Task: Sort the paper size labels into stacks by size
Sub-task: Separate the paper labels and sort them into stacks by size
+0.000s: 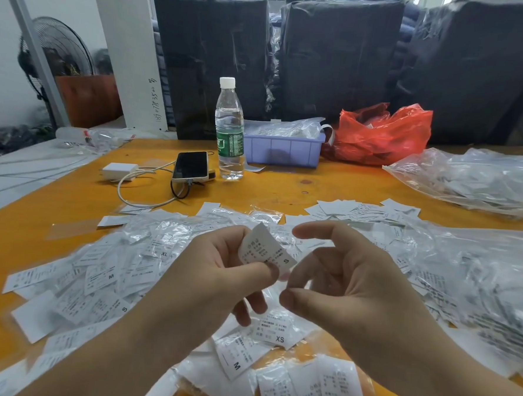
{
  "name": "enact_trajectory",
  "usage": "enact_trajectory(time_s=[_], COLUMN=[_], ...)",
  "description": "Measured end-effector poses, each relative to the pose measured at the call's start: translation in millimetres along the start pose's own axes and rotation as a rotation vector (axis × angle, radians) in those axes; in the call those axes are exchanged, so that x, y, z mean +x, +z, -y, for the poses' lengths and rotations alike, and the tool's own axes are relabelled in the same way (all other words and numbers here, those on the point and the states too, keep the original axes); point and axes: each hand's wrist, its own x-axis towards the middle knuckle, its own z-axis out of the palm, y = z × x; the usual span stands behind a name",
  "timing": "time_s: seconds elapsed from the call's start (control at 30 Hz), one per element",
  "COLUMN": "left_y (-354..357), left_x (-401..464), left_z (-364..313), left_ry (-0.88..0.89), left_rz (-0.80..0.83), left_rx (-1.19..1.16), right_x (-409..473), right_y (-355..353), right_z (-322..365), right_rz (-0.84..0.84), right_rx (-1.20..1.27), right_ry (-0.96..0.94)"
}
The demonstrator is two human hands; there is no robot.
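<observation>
Label (266, 251): marked S, held above the counter (32, 214), over the loose pile (112, 268).
Left hand (215, 274): pinches label's lower edge, thumb on top.
Right hand (350, 283): holds nothing, fingers loosely curled, just beside label.
Handling: judged featherlight, limp, creasable; edge pinch suffices.
Orientation: long axis tilted, upper-left to lower-right; S end lower right.

Both forearms reach in from the near edge. The left hand (215, 274) is raised, thumb and curled fingers (247, 307) pinching a label (266, 250). The right hand (350, 283) hovers just beside it, fingers loosely curled, holding nothing
</observation>
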Motion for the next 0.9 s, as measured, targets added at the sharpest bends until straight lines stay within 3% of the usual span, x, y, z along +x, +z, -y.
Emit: enact_trajectory(time_s=[0.13, 0.4, 0.67, 0.9], left_y=[-1.5, -0.9, -5.0, -2.7], left_x=[-0.3, -0.5, -0.5, -1.1], left_z=[-1.1, 1.1, -0.3, -6.0], left_ry=[-0.015, 0.052, 0.067, 0.042], left_rz=[0.026, -0.004, -0.072, -0.047], left_rx=[-0.036, 0.117, 0.046, -0.053], right_x=[0.9, 0.3, 3.8, 5.2], right_y=[0.8, -0.5, -3.3, -5.8], right_z=[-1.5, -1.4, 1.7, 1.2], right_rz=[-0.015, -0.014, 0.031, 0.073], right_rx=[0.014, -0.026, 0.142, 0.169], right_ry=[-0.005, -0.010, 0.106, 0.099])
